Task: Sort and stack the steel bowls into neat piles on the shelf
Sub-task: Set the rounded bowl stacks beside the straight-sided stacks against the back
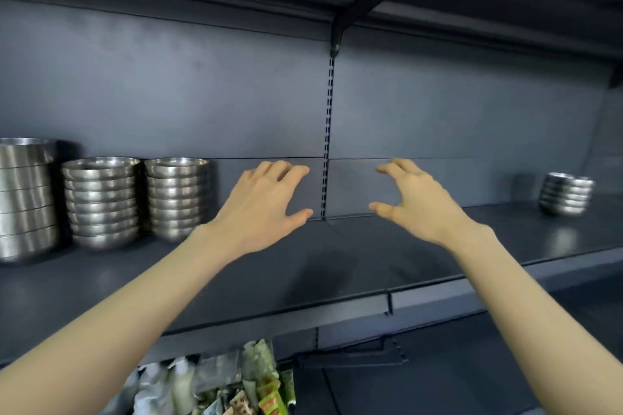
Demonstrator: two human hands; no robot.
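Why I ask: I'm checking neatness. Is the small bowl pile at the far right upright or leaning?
Upright: the small bowl pile stands on the shelf, its rims stacked level one above another.

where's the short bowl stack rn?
Head view: the short bowl stack stands alone at the far right of the shelf, near the back panel, well to the right of the right hand.

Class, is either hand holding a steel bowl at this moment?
No: the left hand and the right hand are both empty, above the shelf, apart from the nearest bowl pile.
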